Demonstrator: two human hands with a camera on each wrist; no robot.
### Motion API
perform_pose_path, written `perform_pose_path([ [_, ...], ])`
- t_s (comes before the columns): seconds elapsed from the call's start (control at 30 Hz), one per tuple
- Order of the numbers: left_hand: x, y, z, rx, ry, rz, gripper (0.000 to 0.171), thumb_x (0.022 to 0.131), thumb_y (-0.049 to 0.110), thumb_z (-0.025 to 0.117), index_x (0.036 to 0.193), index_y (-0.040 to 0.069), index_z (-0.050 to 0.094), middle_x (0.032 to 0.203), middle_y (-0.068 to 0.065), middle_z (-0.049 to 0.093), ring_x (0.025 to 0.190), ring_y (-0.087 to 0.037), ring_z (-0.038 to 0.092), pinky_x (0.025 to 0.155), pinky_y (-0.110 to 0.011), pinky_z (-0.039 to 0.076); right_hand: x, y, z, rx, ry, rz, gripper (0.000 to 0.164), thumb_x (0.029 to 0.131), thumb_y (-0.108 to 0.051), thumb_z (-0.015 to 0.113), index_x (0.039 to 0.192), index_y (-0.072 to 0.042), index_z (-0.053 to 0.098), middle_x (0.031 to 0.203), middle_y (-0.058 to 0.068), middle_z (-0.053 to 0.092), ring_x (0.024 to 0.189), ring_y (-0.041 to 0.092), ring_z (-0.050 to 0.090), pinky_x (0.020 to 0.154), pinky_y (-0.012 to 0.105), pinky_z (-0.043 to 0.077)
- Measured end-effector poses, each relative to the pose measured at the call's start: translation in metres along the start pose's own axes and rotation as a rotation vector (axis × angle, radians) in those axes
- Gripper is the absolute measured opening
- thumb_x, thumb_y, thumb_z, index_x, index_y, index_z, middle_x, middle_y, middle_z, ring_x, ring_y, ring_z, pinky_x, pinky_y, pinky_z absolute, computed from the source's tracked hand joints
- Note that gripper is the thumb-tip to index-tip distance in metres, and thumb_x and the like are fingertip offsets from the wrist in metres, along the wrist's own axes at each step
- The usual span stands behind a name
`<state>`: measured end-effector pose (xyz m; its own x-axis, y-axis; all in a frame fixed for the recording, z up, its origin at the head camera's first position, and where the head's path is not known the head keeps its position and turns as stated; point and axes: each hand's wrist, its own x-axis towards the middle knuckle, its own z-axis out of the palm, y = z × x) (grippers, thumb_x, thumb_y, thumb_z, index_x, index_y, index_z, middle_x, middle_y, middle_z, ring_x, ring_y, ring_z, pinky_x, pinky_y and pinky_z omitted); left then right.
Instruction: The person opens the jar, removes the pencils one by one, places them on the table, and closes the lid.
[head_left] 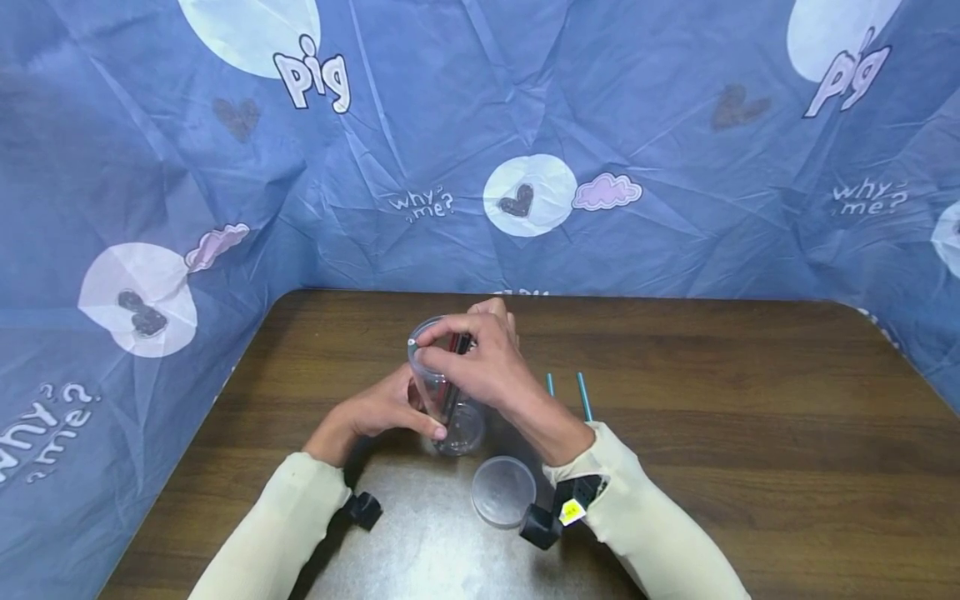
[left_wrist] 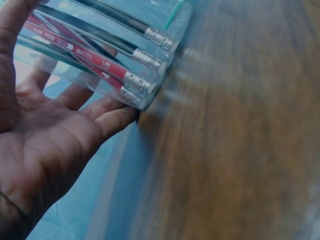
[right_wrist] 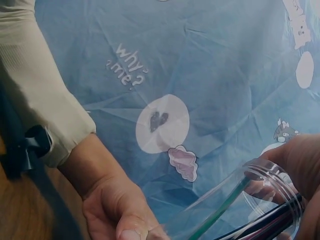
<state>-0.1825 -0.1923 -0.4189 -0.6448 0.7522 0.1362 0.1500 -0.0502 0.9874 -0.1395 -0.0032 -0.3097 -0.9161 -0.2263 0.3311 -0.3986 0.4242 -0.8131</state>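
Note:
A clear plastic jar (head_left: pixel 429 379) leans in my left hand (head_left: pixel 386 406), thumb and fingers round its side. Several pencils (left_wrist: pixel 75 48), red and dark ones, stand inside it with their metal ferrules and eraser ends at the jar's bottom. Over the jar's mouth is my right hand (head_left: pixel 487 358), its thumb and index finger pinching the top end of a green pencil (right_wrist: pixel 220 212) that slants down within the jar. The rest of the right fingers reach past the rim, near the other pencils' upper ends.
A round translucent lid (head_left: pixel 504 492) lies on the wooden table (head_left: pixel 712 433) in front of the jar. Two teal pencils (head_left: pixel 583 396) lie behind the right forearm, partly hidden. A blue printed cloth (head_left: pixel 465 108) hangs behind the table.

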Motion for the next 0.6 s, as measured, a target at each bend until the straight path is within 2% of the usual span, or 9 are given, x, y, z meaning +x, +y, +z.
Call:
perform_pose_path([
  [0.17,0.0007,-0.0013,0.0,-0.012,-0.007,-0.008,0.062,0.073,0.007,0.086,0.123,0.007,0.05,0.105,-0.017,0.062,0.096,-0.019,0.057,0.084,-0.031,0.052,-0.0004,-0.0003,0.0006,0.022,0.025,-0.039,0.011,0.076,-0.024,0.077,0.085,-0.02,0.081,0.093,0.001,0.056,0.099,0.022,0.039,0.085,0.039,0.034],
  [0.33,0.001,-0.0001,-0.0001,0.001,-0.006,-0.02,0.059,0.073,0.007,0.087,0.121,0.008,0.052,0.099,-0.011,0.062,0.093,-0.018,0.056,0.081,-0.031,0.052,-0.0019,-0.001,0.0015,0.038,0.047,-0.058,0.014,0.076,-0.026,0.077,0.087,-0.019,0.08,0.103,0.004,0.054,0.103,0.022,0.04,0.086,0.039,0.035],
  [0.43,0.0013,0.0007,-0.0002,0.013,-0.001,-0.02,0.054,0.073,0.009,0.087,0.115,0.009,0.053,0.09,-0.004,0.058,0.087,-0.017,0.054,0.075,-0.029,0.05,-0.0024,-0.0007,0.0027,0.044,0.059,-0.08,0.015,0.076,-0.026,0.076,0.088,-0.019,0.08,0.106,0.005,0.053,0.104,0.023,0.041,0.087,0.038,0.037],
  [0.6,0.0011,0.0002,-0.0007,0.019,0.003,-0.023,0.053,0.073,0.01,0.088,0.112,0.009,0.053,0.087,-0.003,0.054,0.085,-0.017,0.052,0.073,-0.028,0.049,-0.0021,0.0008,0.005,0.069,0.064,-0.118,0.016,0.077,-0.023,0.075,0.09,-0.015,0.08,0.108,0.006,0.056,0.106,0.022,0.044,0.087,0.037,0.038],
])
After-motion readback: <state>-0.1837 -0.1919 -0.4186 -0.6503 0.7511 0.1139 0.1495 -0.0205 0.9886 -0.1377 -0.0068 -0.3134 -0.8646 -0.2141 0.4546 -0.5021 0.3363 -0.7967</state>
